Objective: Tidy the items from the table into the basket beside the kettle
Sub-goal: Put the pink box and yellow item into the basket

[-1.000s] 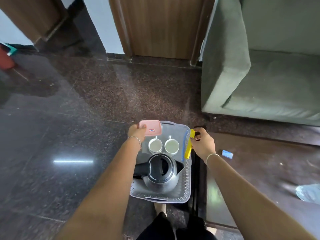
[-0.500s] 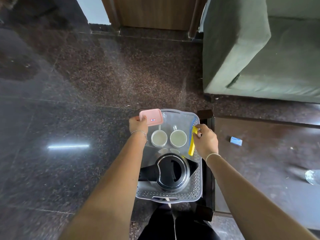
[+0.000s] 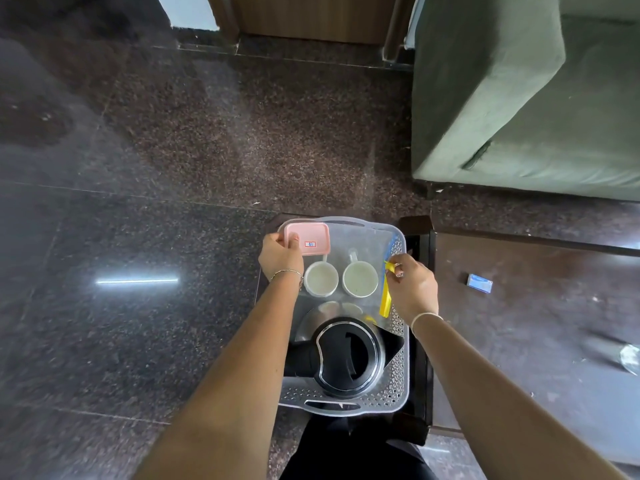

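Gripping a flat pink rectangular plastic box [image 3: 310,239] by its near-left edge, the left hand [image 3: 280,258] held it over the far left corner of the pale grey perforated plastic basket [image 3: 398,386], seemingly to lower it into the free space beyond the cups. The right hand [image 3: 412,289] pinched the far end of a long yellow plastic strip with a blue edge [image 3: 385,304] (what it was, I could not tell), keeping it along the basket's right wall, probably so it would slot in beside the crockery. Inside the basket stood a steel kettle with a black lid [image 3: 346,355] at the near end, and two white ceramic cups [image 3: 321,279] sat side by side in the middle. A small blue box [image 3: 479,283] lay apart on the dark brown table [image 3: 519,323] to the right, not yet gathered.
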